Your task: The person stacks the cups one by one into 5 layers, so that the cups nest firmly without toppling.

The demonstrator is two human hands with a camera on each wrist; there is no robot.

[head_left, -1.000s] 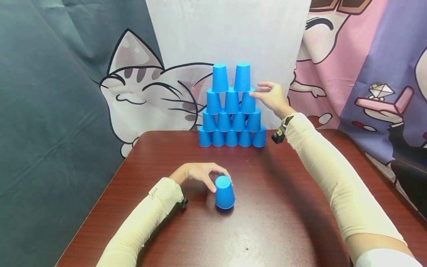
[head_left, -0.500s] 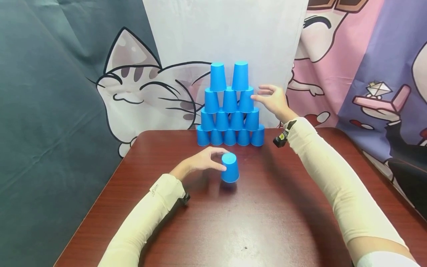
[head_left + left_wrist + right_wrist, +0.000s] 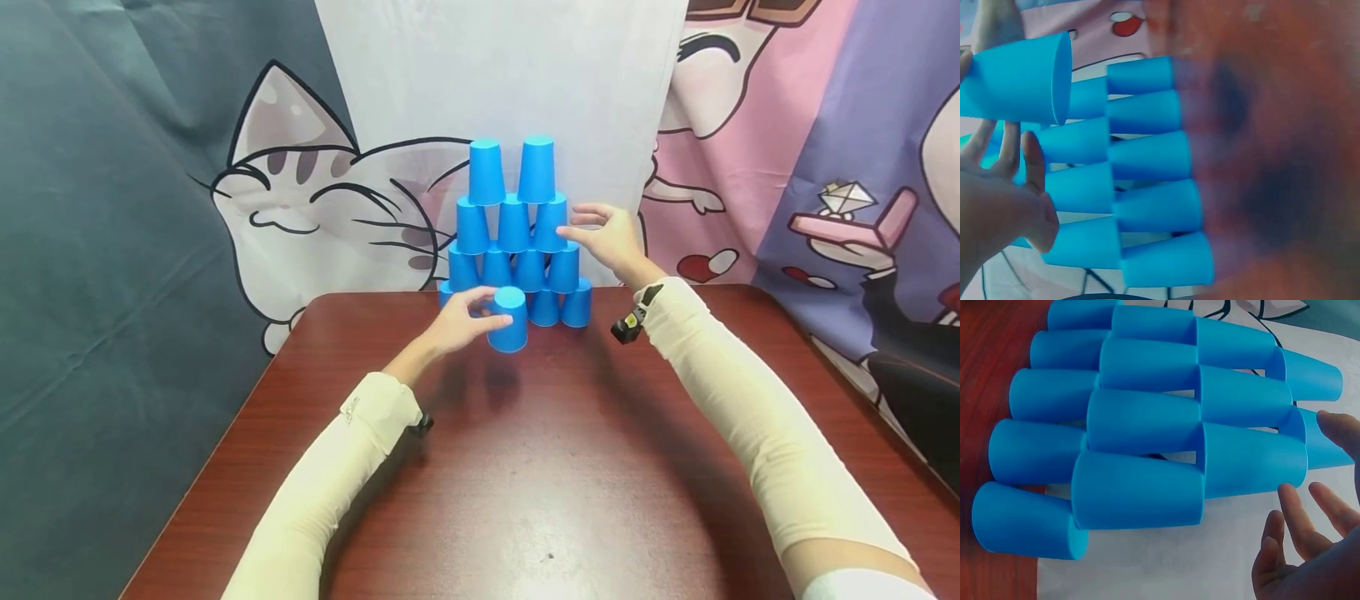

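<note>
You hold a single blue cup (image 3: 508, 319) upside down, its flat base up and its wide mouth down, lifted clear of the worktop just in front of the pyramid's bottom row, towards its left side. It is plain, smooth and tapered. The cup pyramid (image 3: 516, 242) stands at the far edge of the worktop: the same blue cups, all mouth-down, in rows of five, four, three and two from bottom to top. The top place is unfilled.
</note>
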